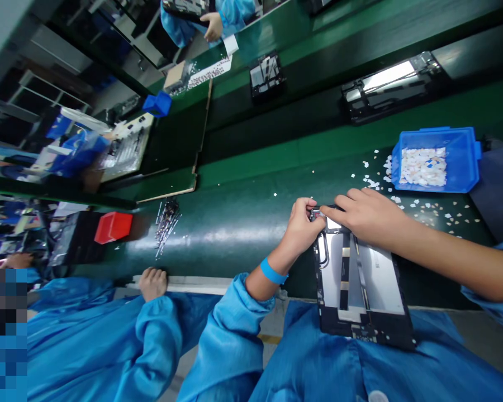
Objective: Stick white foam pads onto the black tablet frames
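An opened tablet (pixel 375 273) leans from the bench edge toward my body, its inside with silvery panels, dark strips and a cable facing up. My left hand (pixel 304 226), with a blue band at the wrist, pinches the tablet's upper left corner between thumb and fingers. Across the top edge lies my right hand (pixel 366 215), its fingers curled over the frame and the index fingertip at the same corner. Whether a small part is held between the fingertips there is hidden. Small white pieces (pixel 375 183) are scattered just beyond my right hand.
A blue bin (pixel 461 167) with white bits stands at the right. More opened devices (pixel 266 75) lie on the dark strip beyond. Thin metal strips (pixel 166 223) are heaped left, near a red bin (pixel 114 226). A co-worker's hand (pixel 153 283) rests at the bench edge; another person is opposite.
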Demonstrator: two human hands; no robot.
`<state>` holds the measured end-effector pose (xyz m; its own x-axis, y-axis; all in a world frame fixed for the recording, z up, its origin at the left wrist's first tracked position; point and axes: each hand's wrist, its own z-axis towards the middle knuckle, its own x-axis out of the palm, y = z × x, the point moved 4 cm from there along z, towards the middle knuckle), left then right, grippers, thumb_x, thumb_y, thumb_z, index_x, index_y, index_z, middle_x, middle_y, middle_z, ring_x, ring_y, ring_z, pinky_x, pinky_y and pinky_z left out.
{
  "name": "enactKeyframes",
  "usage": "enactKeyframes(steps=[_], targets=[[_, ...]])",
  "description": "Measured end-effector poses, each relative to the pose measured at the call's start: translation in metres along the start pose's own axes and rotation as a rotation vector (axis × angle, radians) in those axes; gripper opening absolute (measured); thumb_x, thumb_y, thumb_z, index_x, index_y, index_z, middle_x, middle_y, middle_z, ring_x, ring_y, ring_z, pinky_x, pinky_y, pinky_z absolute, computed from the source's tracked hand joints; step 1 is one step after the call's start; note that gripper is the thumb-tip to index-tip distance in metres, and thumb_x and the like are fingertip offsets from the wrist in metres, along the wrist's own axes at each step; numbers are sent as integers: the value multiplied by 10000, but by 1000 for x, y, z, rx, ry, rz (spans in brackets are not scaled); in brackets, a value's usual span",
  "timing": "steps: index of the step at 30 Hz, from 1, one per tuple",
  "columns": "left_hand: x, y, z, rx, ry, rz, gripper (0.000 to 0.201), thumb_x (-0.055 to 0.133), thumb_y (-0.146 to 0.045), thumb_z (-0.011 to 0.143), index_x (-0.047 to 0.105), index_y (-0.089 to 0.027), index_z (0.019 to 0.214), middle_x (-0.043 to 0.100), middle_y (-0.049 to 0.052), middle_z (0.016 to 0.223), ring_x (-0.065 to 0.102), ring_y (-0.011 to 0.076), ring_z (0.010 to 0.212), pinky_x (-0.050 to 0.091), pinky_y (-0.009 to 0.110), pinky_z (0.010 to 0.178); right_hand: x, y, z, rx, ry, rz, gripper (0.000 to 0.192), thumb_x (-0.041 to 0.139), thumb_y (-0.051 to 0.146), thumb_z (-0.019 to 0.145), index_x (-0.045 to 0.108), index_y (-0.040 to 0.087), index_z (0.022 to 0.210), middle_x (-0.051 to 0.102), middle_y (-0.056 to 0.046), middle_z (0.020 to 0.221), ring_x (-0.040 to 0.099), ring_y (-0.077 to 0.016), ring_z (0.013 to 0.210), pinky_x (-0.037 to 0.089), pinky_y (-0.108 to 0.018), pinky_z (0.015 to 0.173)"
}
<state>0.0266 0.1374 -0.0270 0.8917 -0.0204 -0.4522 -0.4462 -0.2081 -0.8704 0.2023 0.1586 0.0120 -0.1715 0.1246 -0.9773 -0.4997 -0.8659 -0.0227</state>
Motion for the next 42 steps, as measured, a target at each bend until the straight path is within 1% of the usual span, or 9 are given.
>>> enactKeyframes(steps=[8,15,20,24,29,33,36,39,42], targets=[[-4,-6,-9,137,5,194,326,648,-156,888,540,-215,1190,616,96,1252,577,237,1188,466,413,1058,0,-6,1,-40,25,13,407,560,132,965,660,188,1355,680,-76,925,523,-219,808,242,-354,687],[-21,-23,-42,339,-107,427,311,600,-205,989,590,-211,1300,644,106,1308,587,252,1219,463,413,1056,-3,-12,-20,56,-15,101,474,512,111,989,589,165,1453,727,-104,1167,579,-233,941,368,-355,810],[-10,-36,-58,490,8,862,342,555,-223,1024,642,-263,1352,667,98,1384,585,302,1203,430,453,981,3,-6,-23,54,-16,82,430,528,117,988,656,196,1391,720,-100,1151,550,-236,942,335,-361,797],[-5,-39,-61,514,48,979,380,532,-203,1018,622,-234,1386,651,110,1434,595,311,1173,424,461,939,7,-8,-23,73,-38,95,398,539,142,999,682,204,1365,726,-91,1134,540,-227,928,322,-359,780],[-6,-34,-61,474,96,906,472,552,-266,1019,534,-239,1489,592,119,1513,561,322,1271,426,480,1021,11,-11,-24,119,-121,160,377,506,141,1008,703,165,1328,743,-115,1149,572,-232,936,378,-368,804],[-11,-28,-60,407,100,794,512,560,-278,1011,513,-242,1519,536,133,1563,491,342,1400,394,529,1140,-6,-16,-43,295,-310,295,382,451,151,1029,699,155,1319,734,-132,1237,633,-270,1081,469,-424,947],[-23,-20,-71,330,34,589,636,589,-316,997,408,-218,1598,426,166,1640,379,335,1526,334,541,1243,-18,-13,-92,573,-359,417,386,476,247,1040,676,186,1364,702,-148,1319,640,-317,1216,506,-478,1027],[-27,0,-93,150,18,343,714,557,-371,1019,284,-223,1661,393,180,1660,393,328,1540,353,554,1260,-5,13,-155,864,-223,615,472,533,396,1030,589,263,1479,654,-129,1433,670,-333,1233,614,-438,869],[-12,13,-118,96,177,194,753,546,-412,1029,230,-239,1690,349,168,1700,345,344,1576,313,576,1296,21,61,-191,831,-128,748,535,522,468,1014,539,327,1530,652,-98,1450,659,-344,1286,633,-482,947]])
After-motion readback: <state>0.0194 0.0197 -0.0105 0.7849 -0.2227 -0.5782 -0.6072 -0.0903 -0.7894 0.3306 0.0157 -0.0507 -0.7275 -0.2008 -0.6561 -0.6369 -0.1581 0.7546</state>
